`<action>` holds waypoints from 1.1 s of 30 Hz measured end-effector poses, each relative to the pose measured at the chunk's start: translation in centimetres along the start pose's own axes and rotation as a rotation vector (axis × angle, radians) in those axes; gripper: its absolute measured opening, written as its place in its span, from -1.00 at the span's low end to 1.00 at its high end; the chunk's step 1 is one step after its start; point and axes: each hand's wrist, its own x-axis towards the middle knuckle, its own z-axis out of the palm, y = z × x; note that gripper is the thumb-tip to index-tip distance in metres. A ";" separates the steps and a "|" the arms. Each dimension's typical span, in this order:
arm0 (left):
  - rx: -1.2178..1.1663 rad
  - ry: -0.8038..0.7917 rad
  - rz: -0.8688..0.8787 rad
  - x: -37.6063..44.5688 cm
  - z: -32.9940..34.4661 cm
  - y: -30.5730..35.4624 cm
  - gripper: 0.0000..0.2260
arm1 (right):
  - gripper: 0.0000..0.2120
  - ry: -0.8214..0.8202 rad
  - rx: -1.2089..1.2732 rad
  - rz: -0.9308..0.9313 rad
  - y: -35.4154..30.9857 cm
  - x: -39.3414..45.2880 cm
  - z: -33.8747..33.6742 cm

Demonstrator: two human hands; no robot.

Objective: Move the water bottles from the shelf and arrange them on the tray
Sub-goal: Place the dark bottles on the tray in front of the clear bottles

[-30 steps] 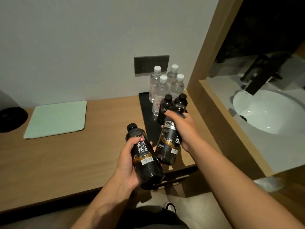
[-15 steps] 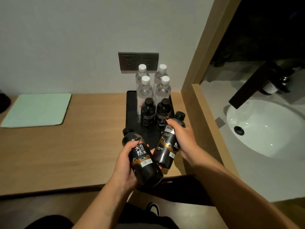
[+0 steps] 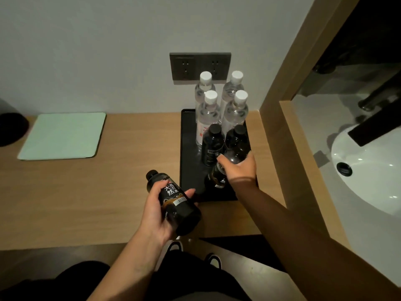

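A black tray point(image 3: 191, 170) lies on the wooden shelf against the wall. At its back stand several clear water bottles point(image 3: 208, 114) with white caps, and in front of them two black bottles point(image 3: 212, 144). My right hand point(image 3: 239, 170) grips a third black bottle point(image 3: 218, 177) from above, upright over the tray's front right part; whether its base touches the tray is hidden. My left hand point(image 3: 158, 211) holds another black bottle point(image 3: 173, 200), tilted, above the shelf just left of the tray's front corner.
A pale green mat point(image 3: 63, 135) lies on the shelf to the left, with a dark round object point(image 3: 10, 129) beyond it. A wooden partition point(image 3: 282, 148) rises right of the tray; behind it is a white sink point(image 3: 368, 170). A wall socket point(image 3: 199, 66) sits above the bottles.
My right hand has carried its black bottle forward and stood it upright over the tray, just in front of the two black bottles. My left hand with its bottle has barely moved.
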 end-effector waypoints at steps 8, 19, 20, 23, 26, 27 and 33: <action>0.016 0.020 -0.045 2.6 -0.8 1.8 -0.66 | -0.45 -0.179 -0.210 -0.218 0.6 -0.4 2.9; 0.180 -0.028 0.008 2.7 -1.2 3.1 -0.65 | -0.43 -0.417 -0.339 -0.123 0.2 -1.0 0.7; 0.246 -0.024 0.028 2.4 -1.1 3.3 -0.66 | -0.45 -0.377 -0.315 -0.126 -0.1 -1.1 0.4; 0.573 0.047 0.228 1.7 -0.6 4.0 -0.76 | -0.60 -0.270 -0.182 -0.183 -1.9 -1.5 -0.9; 0.838 0.001 0.453 0.7 1.0 4.6 -0.78 | -0.73 -0.224 -0.105 -0.300 -4.7 -2.1 -1.8; 0.885 -0.037 0.506 0.3 1.6 4.6 -0.76 | -0.77 -0.206 -0.087 -0.326 -5.7 -2.3 -2.0; 0.843 -0.075 0.531 0.1 3.8 4.2 -0.80 | -0.81 -0.225 -0.365 -0.431 -11.1 0.2 -1.1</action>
